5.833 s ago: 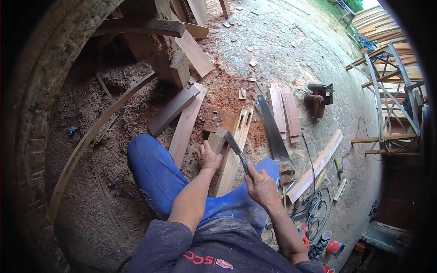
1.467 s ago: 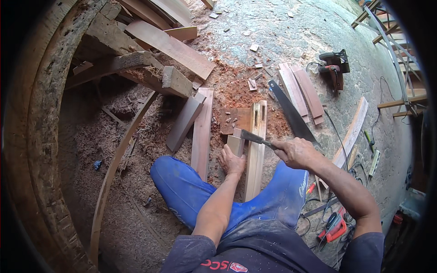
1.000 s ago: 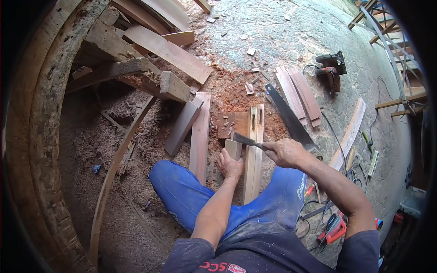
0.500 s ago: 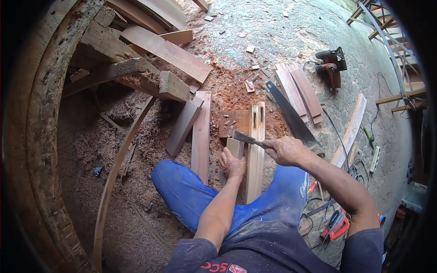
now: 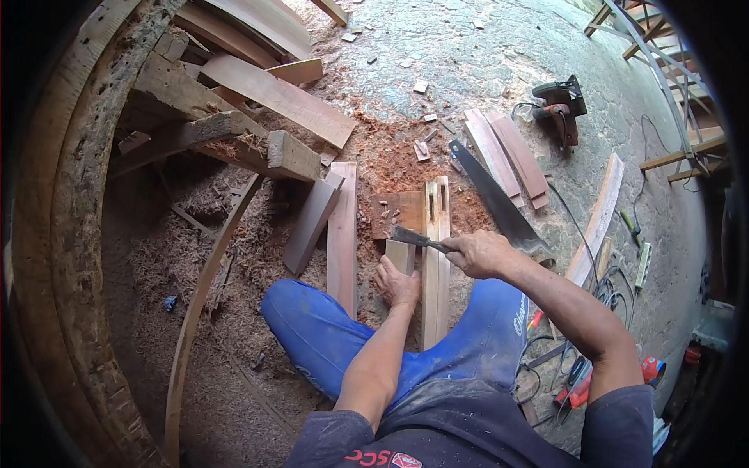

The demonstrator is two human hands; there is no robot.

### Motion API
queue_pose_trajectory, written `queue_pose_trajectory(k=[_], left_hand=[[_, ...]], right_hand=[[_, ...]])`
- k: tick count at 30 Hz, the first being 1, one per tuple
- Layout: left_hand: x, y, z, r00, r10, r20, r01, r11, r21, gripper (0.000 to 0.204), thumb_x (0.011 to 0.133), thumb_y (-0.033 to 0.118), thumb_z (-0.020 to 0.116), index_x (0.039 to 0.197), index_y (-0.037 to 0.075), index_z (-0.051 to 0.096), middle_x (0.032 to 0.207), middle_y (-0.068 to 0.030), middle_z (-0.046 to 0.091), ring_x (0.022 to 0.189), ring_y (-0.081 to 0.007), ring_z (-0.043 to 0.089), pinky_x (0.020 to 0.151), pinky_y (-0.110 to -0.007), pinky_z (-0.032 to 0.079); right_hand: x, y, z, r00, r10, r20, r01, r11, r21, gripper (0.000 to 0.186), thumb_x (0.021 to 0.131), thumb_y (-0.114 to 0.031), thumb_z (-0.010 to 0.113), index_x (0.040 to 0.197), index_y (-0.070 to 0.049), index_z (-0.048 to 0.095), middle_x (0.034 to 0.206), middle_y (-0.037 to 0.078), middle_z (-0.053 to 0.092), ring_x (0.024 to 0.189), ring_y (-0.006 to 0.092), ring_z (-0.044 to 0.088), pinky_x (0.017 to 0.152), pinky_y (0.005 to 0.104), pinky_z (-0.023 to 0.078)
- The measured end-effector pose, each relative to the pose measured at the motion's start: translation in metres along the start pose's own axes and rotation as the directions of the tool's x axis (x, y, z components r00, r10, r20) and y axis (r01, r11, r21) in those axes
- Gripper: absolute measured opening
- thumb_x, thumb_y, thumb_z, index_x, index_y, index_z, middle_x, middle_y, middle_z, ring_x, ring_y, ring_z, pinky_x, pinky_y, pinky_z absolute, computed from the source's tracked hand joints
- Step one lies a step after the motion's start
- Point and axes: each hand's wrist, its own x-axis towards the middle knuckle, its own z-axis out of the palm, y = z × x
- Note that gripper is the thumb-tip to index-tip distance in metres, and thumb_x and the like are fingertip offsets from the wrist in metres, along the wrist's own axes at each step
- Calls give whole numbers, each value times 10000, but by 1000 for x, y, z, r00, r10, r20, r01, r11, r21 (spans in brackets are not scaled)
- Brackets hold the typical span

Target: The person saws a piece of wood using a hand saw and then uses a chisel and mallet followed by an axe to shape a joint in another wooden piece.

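My left hand (image 5: 398, 285) is closed around a short pale wood block (image 5: 400, 254), which stands between my legs. In my right hand (image 5: 480, 253) is a dark metal hand tool (image 5: 415, 236) with a broad flat end; whether it is a chisel or a small hatchet I cannot make out. Its head hovers over or touches the block's top end. Right beside the block lie two long pale timbers (image 5: 435, 281) side by side, with slots cut near their far ends. A reddish board (image 5: 396, 212) lies across beyond the block.
To the right are a handsaw (image 5: 495, 195), two reddish boards (image 5: 511, 156) and a circular saw (image 5: 560, 109). More planks (image 5: 342, 234) lie left. A rough timber frame (image 5: 292, 160) rises at far left. Cables and a red power tool (image 5: 576, 388) lie near my right arm. Shavings cover the floor.
The tool in my right hand has shifted slightly left, and its broad end now looks turned a little. My left hand stays on the block. The whole view has shifted slightly.
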Motion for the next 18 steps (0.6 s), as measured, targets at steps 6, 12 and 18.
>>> queue_pose_trajectory(k=[6, 12, 18], left_hand=[[5, -15, -3, 998, 37, 47, -34, 998, -54, 858, 724, 243, 794, 1443, -21, 407, 1303, -249, 540, 1217, -441, 534, 1067, -515, 435], [14, 8, -52, 997, 63, 38, -54, 977, -205, 630, 720, 180, 677, 1307, -8, 552, 1114, -245, 641, 1037, -435, 647, 917, -505, 522], [55, 61, -88, 934, 332, -131, -298, 521, -800, 330, 808, 134, 689, 1103, -11, 654, 908, -59, 676, 818, -192, 656, 772, -336, 524]], right_hand=[[-8, 19, 16, 981, -30, -189, 68, 977, 201, 418, 959, -388, 613, 1304, -153, 624, 1080, 209, 728, 1051, 427, 683, 910, 529, 543], [-103, 67, 69, 835, 275, -476, 14, 855, 518, 510, 784, -334, 787, 1165, -45, 611, 967, 219, 713, 938, 402, 702, 840, 468, 543], [-160, 136, 222, 408, 740, -534, -53, 604, 796, 355, 709, -165, 662, 1023, -6, 623, 833, 246, 665, 763, 448, 638, 712, 478, 514]])
